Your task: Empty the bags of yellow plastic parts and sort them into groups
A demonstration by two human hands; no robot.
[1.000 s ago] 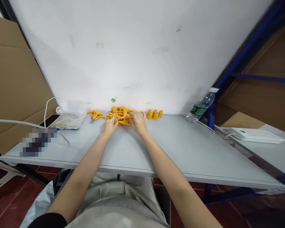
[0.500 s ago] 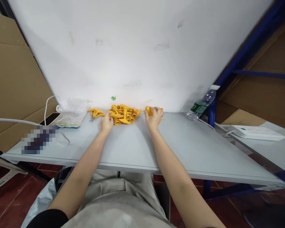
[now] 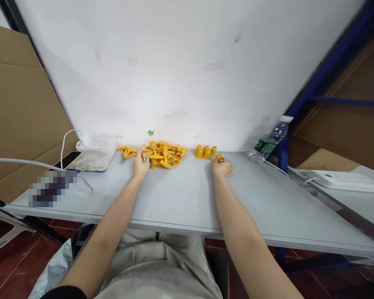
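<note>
My left hand point(image 3: 141, 165) is closed around a thin yellow plastic piece point(image 3: 143, 148) with a silvery metal end, at the left side of a heap of yellow plastic parts point(image 3: 165, 155). The heap mixes cup-shaped and T-shaped parts. Left of that hand lie curved yellow pieces point(image 3: 127, 151) with silvery metal parts point(image 3: 122, 158). My right hand point(image 3: 223, 167) pinches a yellow cup-shaped part point(image 3: 218, 157) at the table surface. Just behind it, several similar yellow cups point(image 3: 206, 153) stand upright in a loose row, apart from the heap.
A clear plastic bag point(image 3: 95, 155) and a white cable point(image 3: 62, 145) lie at the left. At the right, a plastic bottle point(image 3: 269, 140) leans by the blue frame point(image 3: 284, 151). A white power strip point(image 3: 345, 181) rests beyond. The white wall point(image 3: 187, 74) bounds the table point(image 3: 180, 199) behind.
My right hand has moved right and nearer to me, uncovering the row of yellow cups. My left hand stays beside the heap; the piece in it has turned from sideways to upright.
</note>
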